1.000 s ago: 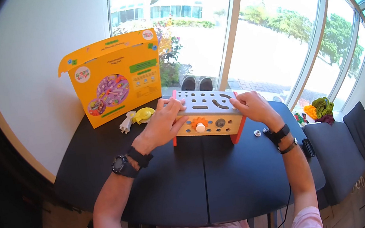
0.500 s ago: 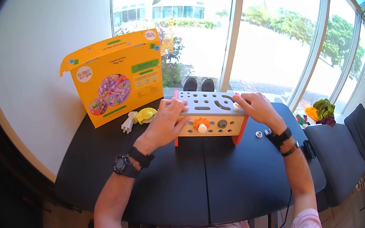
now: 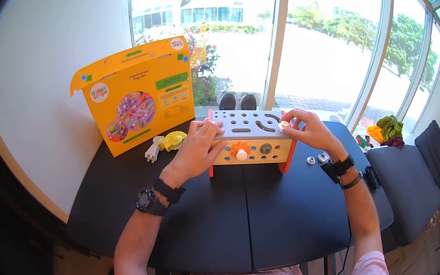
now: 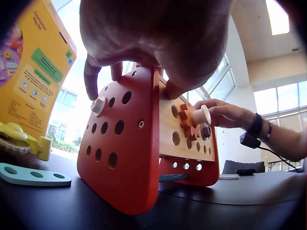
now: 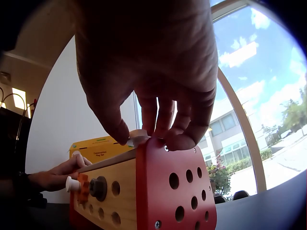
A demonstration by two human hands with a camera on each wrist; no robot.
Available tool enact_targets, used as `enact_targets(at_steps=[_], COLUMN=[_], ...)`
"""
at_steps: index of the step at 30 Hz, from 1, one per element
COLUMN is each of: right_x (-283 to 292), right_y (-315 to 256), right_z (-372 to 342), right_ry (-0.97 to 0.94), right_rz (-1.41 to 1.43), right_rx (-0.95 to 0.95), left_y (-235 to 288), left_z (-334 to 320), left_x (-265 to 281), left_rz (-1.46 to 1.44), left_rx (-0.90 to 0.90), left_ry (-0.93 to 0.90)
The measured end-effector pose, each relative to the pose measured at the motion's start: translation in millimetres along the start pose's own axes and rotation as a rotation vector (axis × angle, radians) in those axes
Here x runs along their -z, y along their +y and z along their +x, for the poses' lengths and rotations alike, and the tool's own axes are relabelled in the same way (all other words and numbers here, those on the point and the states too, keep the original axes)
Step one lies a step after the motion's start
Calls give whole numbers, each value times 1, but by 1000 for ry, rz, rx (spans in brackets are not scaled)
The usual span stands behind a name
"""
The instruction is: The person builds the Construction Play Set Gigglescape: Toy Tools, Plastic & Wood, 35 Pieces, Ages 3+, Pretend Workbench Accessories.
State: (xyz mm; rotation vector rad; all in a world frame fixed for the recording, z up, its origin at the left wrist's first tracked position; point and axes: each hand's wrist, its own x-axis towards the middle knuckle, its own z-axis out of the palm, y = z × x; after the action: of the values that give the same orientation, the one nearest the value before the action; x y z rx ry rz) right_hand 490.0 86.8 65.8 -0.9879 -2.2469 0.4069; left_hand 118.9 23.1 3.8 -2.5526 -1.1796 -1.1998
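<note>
A toy workbench [image 3: 254, 134] with a grey holed top, wooden front and red ends stands on the black table. My left hand [image 3: 197, 151] grips its left end from above, thumb on the front side, fingers over the top and far side. At the top right corner, my right hand [image 3: 310, 131] pinches a small white round-headed piece [image 5: 139, 135] between thumb and fingers. An orange gear [image 3: 239, 146] with a white peg through it and a dark grey nut [image 3: 265, 148] sit on the front. Another white piece [image 4: 99, 106] shows on the red end panel [image 4: 120, 163] below my left hand.
Two small white pieces [image 3: 311, 160] lie right of the workbench. Yellow and white toy parts [image 3: 173, 139] and a light green holed strip [image 4: 36, 175] lie to the left. An upright yellow box [image 3: 137, 70] stands behind them. A cable runs from my right wrist.
My right hand's fingers have shifted slightly at the top right corner, and the white piece between them shows more plainly. My left hand keeps its hold; the workbench stays in place.
</note>
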Motion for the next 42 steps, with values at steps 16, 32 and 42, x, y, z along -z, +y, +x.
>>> enact_targets(at_steps=[16,32,42], right_x=[42,70,67], right_y=[15,91,98], right_z=[-31,-115,-121], right_ry=[59,-168,-204], right_rz=[-143,-187,-148], right_rx=[-170,-370,-372], left_y=[2,-59,-150], left_z=[1,-11,-79], left_x=[4,78,89], left_rz=[-28,-124,144], left_rx=[35,413,662], left_ry=[-44,70,-132])
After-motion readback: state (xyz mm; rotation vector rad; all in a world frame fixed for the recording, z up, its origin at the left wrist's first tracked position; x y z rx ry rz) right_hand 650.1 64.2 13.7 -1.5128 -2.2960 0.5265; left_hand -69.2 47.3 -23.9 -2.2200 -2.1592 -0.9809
